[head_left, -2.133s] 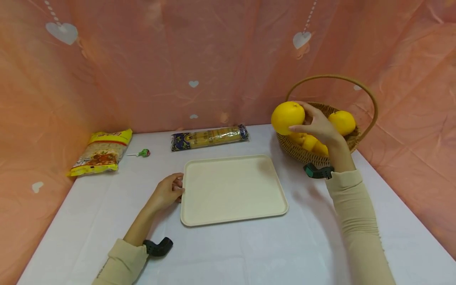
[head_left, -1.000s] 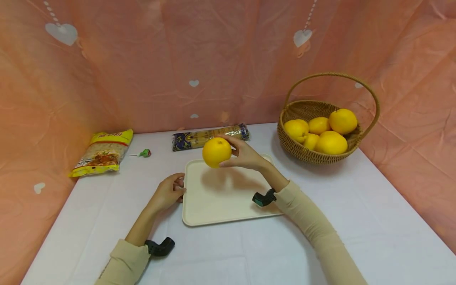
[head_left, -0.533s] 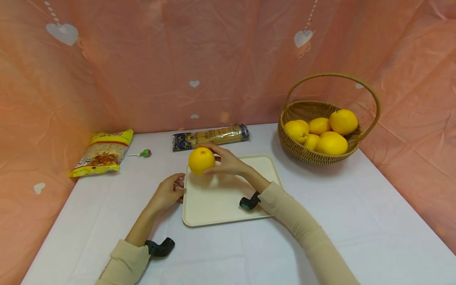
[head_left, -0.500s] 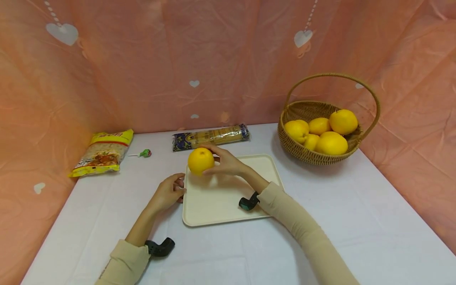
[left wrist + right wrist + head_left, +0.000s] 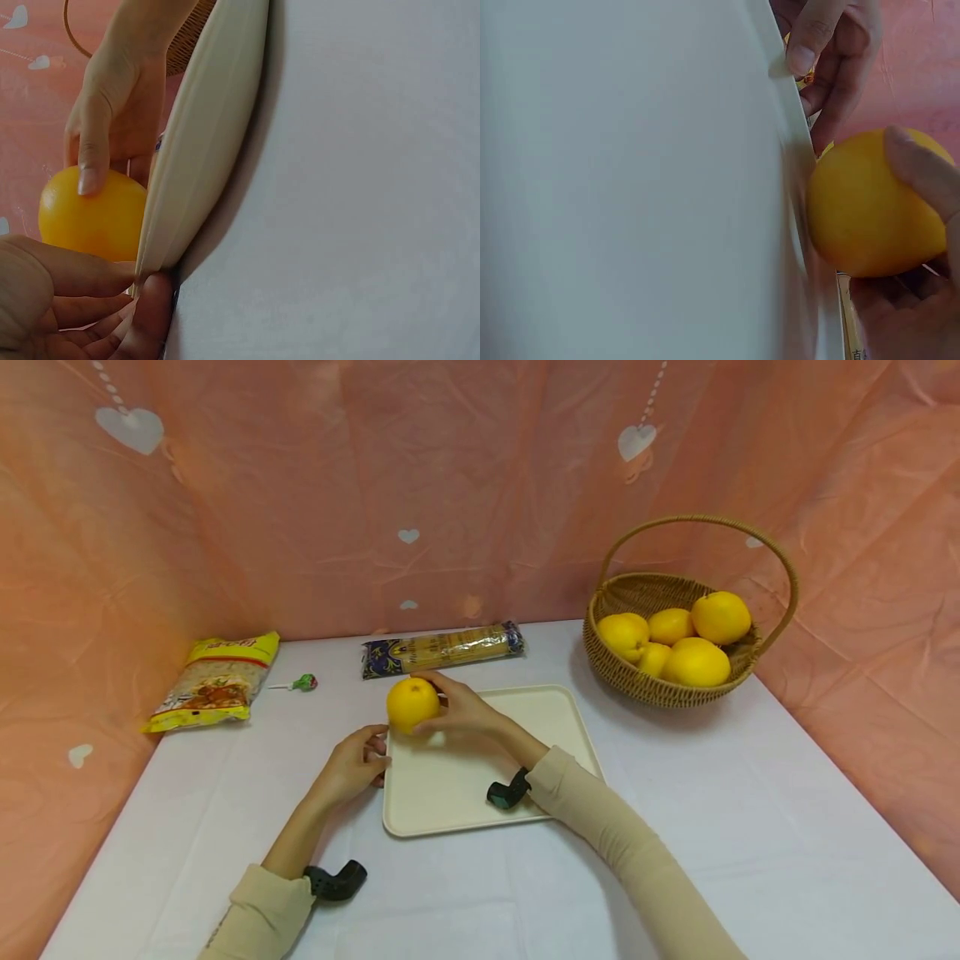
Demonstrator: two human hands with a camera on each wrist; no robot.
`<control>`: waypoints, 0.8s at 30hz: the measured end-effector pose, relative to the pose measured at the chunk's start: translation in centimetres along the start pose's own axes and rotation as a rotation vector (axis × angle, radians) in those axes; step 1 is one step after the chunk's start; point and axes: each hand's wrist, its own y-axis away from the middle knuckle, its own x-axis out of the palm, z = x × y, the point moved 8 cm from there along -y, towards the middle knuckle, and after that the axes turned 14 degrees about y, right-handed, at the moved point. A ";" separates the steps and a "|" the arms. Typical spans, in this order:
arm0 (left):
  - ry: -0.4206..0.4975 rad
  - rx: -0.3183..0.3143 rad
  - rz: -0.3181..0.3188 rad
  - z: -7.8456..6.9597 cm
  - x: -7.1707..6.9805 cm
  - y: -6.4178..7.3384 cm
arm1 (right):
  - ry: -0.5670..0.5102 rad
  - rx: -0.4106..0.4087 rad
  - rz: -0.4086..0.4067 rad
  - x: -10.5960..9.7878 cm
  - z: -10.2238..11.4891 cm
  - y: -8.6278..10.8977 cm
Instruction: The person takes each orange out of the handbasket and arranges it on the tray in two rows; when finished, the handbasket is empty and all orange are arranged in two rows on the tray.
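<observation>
My right hand [image 5: 471, 714] holds a round yellow orange [image 5: 411, 704] between thumb and fingers, low over the far left corner of the cream tray [image 5: 450, 789]. In the right wrist view the orange [image 5: 870, 206] sits right at the tray's rim [image 5: 799, 142], with the thumb across its side. My left hand [image 5: 351, 768] pinches the tray's left edge; the left wrist view shows thumb and fingers of that hand [image 5: 82, 300] on either side of the rim. The tray lies on the white table.
A wicker basket [image 5: 637, 681] with a tall handle stands at the back right, holding several yellow fruits [image 5: 697, 662]. Behind the tray lies a spaghetti packet [image 5: 442, 650]. A lollipop [image 5: 303, 682] and a yellow bag [image 5: 213, 681] are at the back left, before a pink curtain [image 5: 480, 485].
My right hand has lifted the orange out of the basket, carried it left across the tray, and lowered it toward the far left corner. The left hand has stayed at the tray's edge.
</observation>
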 end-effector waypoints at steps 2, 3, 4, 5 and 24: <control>0.000 0.003 0.004 0.0 0.0 -0.1 | -0.011 0.020 0.012 0.2 -0.1 0.1; -0.001 0.004 0.005 0.0 0.0 -0.1 | -0.021 0.028 0.017 0.2 -0.2 0.1; -0.001 0.006 0.006 0.0 0.0 0.0 | -0.021 0.037 0.022 0.3 -0.2 0.1; 0.000 0.006 0.007 0.0 0.0 0.0 | -0.021 0.042 0.026 0.4 -0.2 0.2; 0.017 0.009 0.002 0.1 0.0 0.0 | 0.016 0.055 0.051 0.9 -0.5 -0.2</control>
